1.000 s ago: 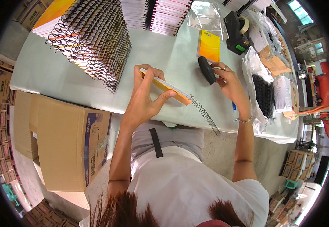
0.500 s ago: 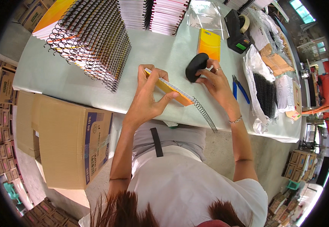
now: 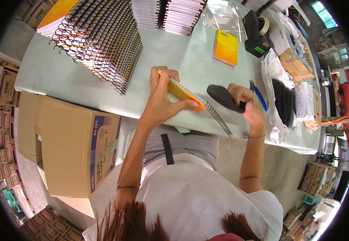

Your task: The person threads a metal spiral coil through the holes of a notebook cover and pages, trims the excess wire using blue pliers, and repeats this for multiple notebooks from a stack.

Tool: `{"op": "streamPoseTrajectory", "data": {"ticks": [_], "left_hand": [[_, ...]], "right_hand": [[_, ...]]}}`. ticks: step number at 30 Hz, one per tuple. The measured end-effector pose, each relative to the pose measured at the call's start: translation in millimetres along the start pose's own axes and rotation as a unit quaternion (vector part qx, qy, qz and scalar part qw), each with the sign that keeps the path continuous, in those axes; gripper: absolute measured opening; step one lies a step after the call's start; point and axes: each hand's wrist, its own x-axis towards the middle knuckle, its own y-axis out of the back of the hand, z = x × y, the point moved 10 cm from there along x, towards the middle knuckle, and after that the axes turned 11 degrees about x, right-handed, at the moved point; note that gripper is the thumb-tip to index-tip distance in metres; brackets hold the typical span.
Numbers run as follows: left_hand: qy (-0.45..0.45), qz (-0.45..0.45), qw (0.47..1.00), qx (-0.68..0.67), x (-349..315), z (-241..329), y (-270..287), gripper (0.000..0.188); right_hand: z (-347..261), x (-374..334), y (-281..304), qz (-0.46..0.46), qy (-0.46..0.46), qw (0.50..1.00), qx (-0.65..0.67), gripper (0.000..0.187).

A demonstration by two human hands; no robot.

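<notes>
My left hand [image 3: 158, 98] pinches a small yellow-orange notebook [image 3: 184, 93] on edge over the table's near side, thumb on its cover. From the notebook's right end a dark wire coil [image 3: 219, 119] sticks out, only part of it along the page edge. In my right hand [image 3: 250, 106] is a flat, rounded black piece [image 3: 222, 97], held right of the notebook and apart from the coil; its exact kind is unclear. Blue-handled pliers [image 3: 258, 95] lie just beyond my right hand. Another yellow-orange notebook [image 3: 225, 47] lies flat farther back.
Tall stacks of coil-bound notebooks [image 3: 102, 46] stand at the left and back of the table. A black tape dispenser [image 3: 256, 34], clear plastic sheets [image 3: 222, 16] and a wrapped bundle of black coils [image 3: 283, 102] fill the right side. A cardboard box [image 3: 66, 144] stands at the near left.
My right hand has moved right and toward me, turning the black piece to a flatter slant. The left hand still holds the notebook in nearly the same place.
</notes>
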Motion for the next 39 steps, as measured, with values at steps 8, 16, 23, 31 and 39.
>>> {"op": "streamPoseTrajectory", "data": {"ticks": [8,16,23,31,39], "left_hand": [[0.001,0.004,1.0,-0.012,-1,0,-1,0.078],[0.0,-0.012,1.0,-0.025,2,-1,-1,0.074],[-0.004,-0.007,1.0,-0.029,4,0,-2,0.078],[0.005,-0.009,0.997,-0.078,3,-8,-10,0.111],[0.057,-0.031,0.99,-0.125,0,-16,-12,0.117]], "right_hand": [[6,4,1,0.041,-0.161,0.977,-0.134,0.06],[21,9,11,0.049,-0.195,0.956,-0.215,0.03],[4,3,0,0.004,-0.089,0.996,0.01,0.031],[24,-11,20,0.119,-0.206,0.943,-0.234,0.026],[5,-11,8,0.085,-0.133,0.986,-0.053,0.029]]}}
